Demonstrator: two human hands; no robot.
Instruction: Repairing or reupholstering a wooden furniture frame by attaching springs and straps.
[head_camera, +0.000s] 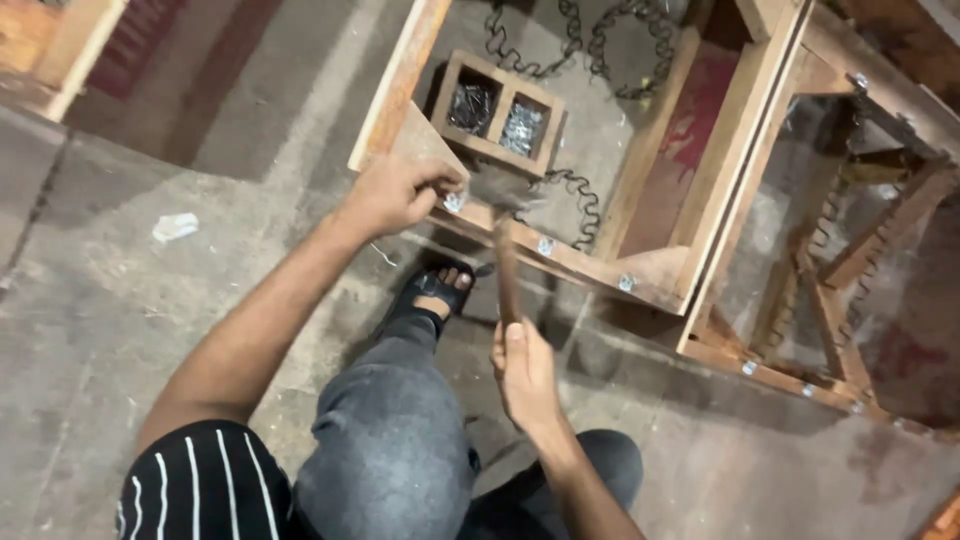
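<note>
The right hand (527, 375) is closed around the wooden handle of a hammer (505, 255), whose blurred metal head hangs just beyond the left hand (395, 195). The left hand pinches its fingers together on the rail of a rough wooden frame (585, 268), beside a small shiny metal bracket (455, 202); whether it holds a nail I cannot tell. Past the left hand sits a two-compartment wooden box (497, 110) of glinting metal pieces, with zigzag wire springs (580, 205) on the concrete floor (110, 290).
</note>
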